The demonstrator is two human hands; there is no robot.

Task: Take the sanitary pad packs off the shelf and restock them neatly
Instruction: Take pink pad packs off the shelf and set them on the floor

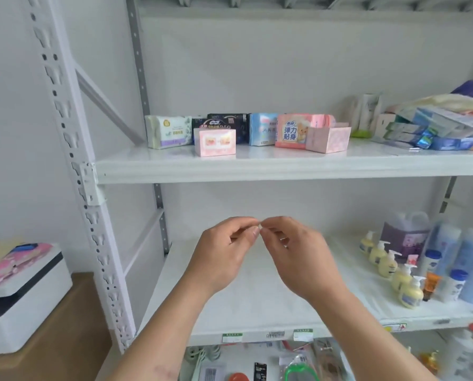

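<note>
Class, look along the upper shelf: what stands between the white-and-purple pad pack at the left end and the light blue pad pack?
In the head view, between the white-and-purple pad pack and the light blue pad pack stand dark navy pad packs, with a small pink box in front.

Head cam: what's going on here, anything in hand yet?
A person stands at a white shelf unit. The left hand and right hand meet fingertip to fingertip in front of the bare part of the lower shelf, holding no pack. The sanitary pad packs sit in a row on the upper shelf, untouched, with a small pink box out in front. Soap pump bottles stand lower right.
</note>
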